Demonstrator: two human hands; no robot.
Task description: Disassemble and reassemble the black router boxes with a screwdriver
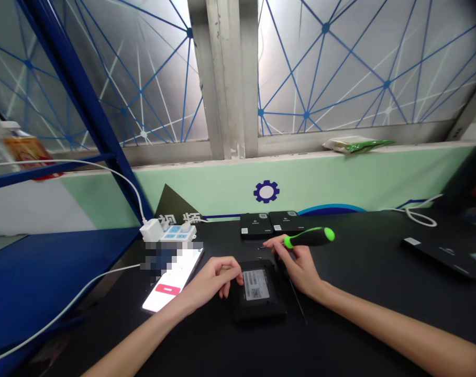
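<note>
A small black device with a white label lies face down on the black table in front of me. My left hand rests on its left edge, fingers curled against the casing. My right hand is closed on a screwdriver with a black and green handle, held level just behind the device, its thin tip pointing left.
Two more black devices lie side by side at the back by the wall. A lit phone lies left of my hand, beside a white power strip with cables. Another black unit sits far right. A blue shelf frame stands left.
</note>
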